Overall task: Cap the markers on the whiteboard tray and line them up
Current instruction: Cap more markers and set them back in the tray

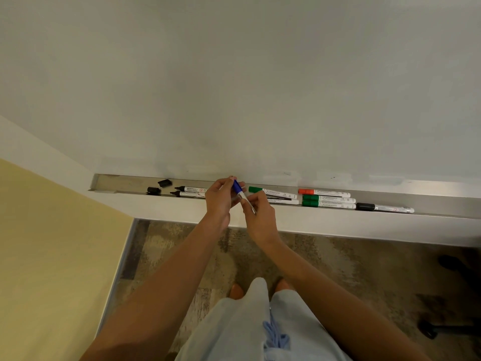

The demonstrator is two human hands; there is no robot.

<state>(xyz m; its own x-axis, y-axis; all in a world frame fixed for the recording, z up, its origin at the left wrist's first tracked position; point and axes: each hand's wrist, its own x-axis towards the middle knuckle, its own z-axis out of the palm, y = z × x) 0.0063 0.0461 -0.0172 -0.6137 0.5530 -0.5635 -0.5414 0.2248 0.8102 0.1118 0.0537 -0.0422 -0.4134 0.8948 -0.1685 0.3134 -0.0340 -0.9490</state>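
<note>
Broad whiteboard (260,74) above, long metal tray (442,204) along its foot. Both hands up over the tray, close together, clamped on one blue marker (240,195): left hand (220,201) gripping the blue cap end, right hand (259,217) pinching the white barrel. Capped green markers (328,201), orange marker (322,192) and black marker (384,207) lying right. Left: two uncapped black markers (190,192), two loose black caps (158,186).

Both hands over tray (442,213). Left hand (220,198) grips blue cap (236,187); right hand (259,217) pinches marker barrel (246,201). Left in tray: 2 loose black caps (164,182), 2 uncapped black markers (191,192). Right: capped green, red, black markers (329,198).
</note>
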